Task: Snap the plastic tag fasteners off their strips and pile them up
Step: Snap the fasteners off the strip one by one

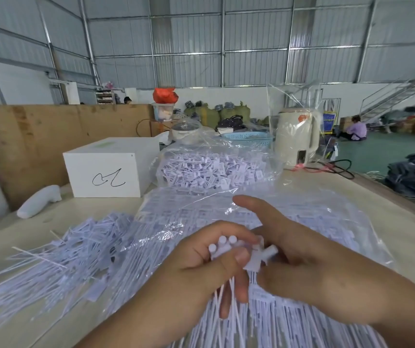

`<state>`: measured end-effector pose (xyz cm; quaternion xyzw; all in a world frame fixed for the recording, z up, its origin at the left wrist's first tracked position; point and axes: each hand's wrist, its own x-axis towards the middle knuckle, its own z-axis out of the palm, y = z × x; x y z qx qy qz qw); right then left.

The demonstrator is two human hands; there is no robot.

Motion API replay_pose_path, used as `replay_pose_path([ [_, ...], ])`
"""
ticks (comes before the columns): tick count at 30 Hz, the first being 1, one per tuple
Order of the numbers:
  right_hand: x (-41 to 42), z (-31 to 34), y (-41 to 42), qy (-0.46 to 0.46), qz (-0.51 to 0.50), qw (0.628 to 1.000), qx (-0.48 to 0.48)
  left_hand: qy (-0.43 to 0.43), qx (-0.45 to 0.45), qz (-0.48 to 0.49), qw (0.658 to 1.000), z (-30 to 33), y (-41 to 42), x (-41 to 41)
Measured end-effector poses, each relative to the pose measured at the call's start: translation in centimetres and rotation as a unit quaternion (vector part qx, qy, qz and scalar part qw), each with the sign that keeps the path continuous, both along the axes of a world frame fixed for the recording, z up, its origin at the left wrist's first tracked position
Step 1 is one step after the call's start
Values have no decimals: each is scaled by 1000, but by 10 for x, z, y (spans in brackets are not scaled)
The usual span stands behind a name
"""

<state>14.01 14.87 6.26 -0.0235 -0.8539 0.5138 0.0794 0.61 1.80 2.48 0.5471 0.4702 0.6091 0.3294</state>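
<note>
My left hand (201, 270) grips a small bunch of white tag fasteners (222, 244); their round heads stick up above my fingers and their thin tails hang down below. My right hand (299, 257) meets it from the right, pinching the white strip end (259, 257) of the same bunch, index finger stretched up. A loose pile of snapped-off fasteners (63, 262) spreads over the table to the left. Clear plastic bags full of fastener strips (226, 212) lie under and behind my hands, with another full bag (209, 169) further back.
A white box (108, 169) with a black scribble stands at the back left, a white tagging gun (38, 200) beside it. A cream kettle (296, 136) in plastic wrap and a blue basket (249, 139) stand behind. The table edge (389, 189) runs along the right.
</note>
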Motion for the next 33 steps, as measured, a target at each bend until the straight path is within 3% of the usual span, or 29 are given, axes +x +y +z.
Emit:
replay_pose_path([
  [2, 0, 1, -6, -33, -7, 998, -55, 33, -10, 29, 999, -1, 1, 0],
  [4, -9, 4, -13, -13, -71, 982, -175, 47, -19, 23, 998, -1, 0, 0],
  [6, 1, -5, -15, 37, -4, 966, -254, 62, -29, 9, 998, 2, -3, -3],
  [9, -13, -7, -12, 99, 19, 932, -347, 67, -54, -26, 996, 8, -7, -10],
  [13, -32, 9, -39, 29, -25, 958, -285, 114, -98, -65, 986, 16, -14, -19],
  [17, -29, 9, -34, -14, -125, 992, 16, 159, -106, -57, 980, 13, -16, -25],
  [18, -21, 5, -35, 17, -94, 984, 150, 161, -96, -46, 981, 12, -16, -25],
  [20, -4, 2, -37, 33, -78, 902, 424, 145, -74, -32, 986, 8, -14, -27],
  [22, 0, -3, -35, 78, -130, 838, 525, 118, -45, -17, 992, 6, -11, -30],
  [25, 0, 2, -38, 117, -198, 796, 560, 74, 0, 36, 997, 7, -11, -36],
  [26, 0, 3, -39, 114, -209, 801, 550, 64, 8, 49, 997, 7, -12, -37],
  [30, -2, 1, -22, 51, -170, 922, 345, 52, 14, 68, 996, 5, -9, -28],
  [33, -8, -5, -12, 77, -177, 930, 314, 31, 35, 141, 989, 0, -1, -17],
])
